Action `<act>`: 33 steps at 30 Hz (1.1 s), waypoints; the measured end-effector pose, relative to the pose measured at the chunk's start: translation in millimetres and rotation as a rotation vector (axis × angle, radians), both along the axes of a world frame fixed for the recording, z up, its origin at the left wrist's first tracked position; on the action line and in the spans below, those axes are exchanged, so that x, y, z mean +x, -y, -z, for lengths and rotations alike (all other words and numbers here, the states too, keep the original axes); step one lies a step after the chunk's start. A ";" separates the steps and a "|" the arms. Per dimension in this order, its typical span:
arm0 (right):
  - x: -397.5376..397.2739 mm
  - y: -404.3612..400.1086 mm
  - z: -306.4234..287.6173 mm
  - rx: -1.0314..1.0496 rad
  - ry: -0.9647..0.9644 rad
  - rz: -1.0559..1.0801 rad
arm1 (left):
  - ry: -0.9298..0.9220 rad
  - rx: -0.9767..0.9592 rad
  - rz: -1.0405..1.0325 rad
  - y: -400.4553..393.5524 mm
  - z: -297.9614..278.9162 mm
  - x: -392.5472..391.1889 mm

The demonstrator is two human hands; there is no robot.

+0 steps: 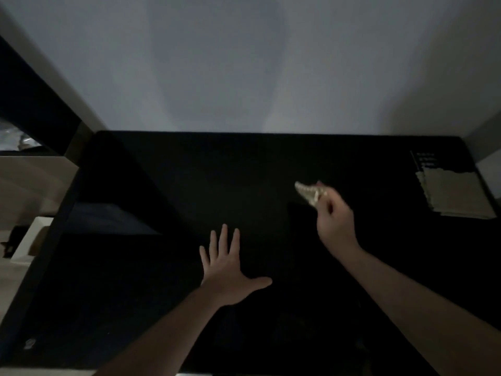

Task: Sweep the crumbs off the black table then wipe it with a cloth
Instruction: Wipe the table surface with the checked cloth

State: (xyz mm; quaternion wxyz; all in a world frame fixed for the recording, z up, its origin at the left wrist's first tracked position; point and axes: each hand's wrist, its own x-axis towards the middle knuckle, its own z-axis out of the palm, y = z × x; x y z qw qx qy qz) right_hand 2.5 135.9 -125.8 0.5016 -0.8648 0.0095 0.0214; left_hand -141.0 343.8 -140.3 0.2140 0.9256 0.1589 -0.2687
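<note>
A: What is being held by the right hand (334, 222)?

B: A small pale piece with a jagged edge (309, 193) is pinched in the bent fingers of that hand. It could be a scrap of cloth or paper. That cannot be told, because the picture is dark and blurred there. The piece is held up over the middle of the black table (168, 185).

A: And how is the left hand (226, 270) kept?

B: It is spread wide, and nothing is held in it. The fingers are pointed away from the person and the thumb is stuck out to the right. The palm is turned down over the near part of the table. It cannot be told if the table is touched.

A: Where is the cloth (455, 194)?

B: A pale folded cloth is laid flat at the far right corner of the table, well apart from both hands.

A: Are crumbs seen?

B: That cannot be told. The top is too dark.

A: What is seen behind the table?

B: A light wall (244, 63) is seen there.
</note>
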 end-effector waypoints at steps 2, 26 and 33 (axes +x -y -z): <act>48.1 2.7 -3.0 -0.054 0.067 0.001 | -0.071 0.028 -0.021 6.4 4.6 8.1; -44.8 66.5 51.9 -0.705 0.101 -0.873 | -0.098 0.051 -0.084 17.4 14.8 9.8; -128.2 88.9 48.8 -0.544 -0.031 -0.984 | 0.050 0.067 -0.159 22.9 24.0 4.3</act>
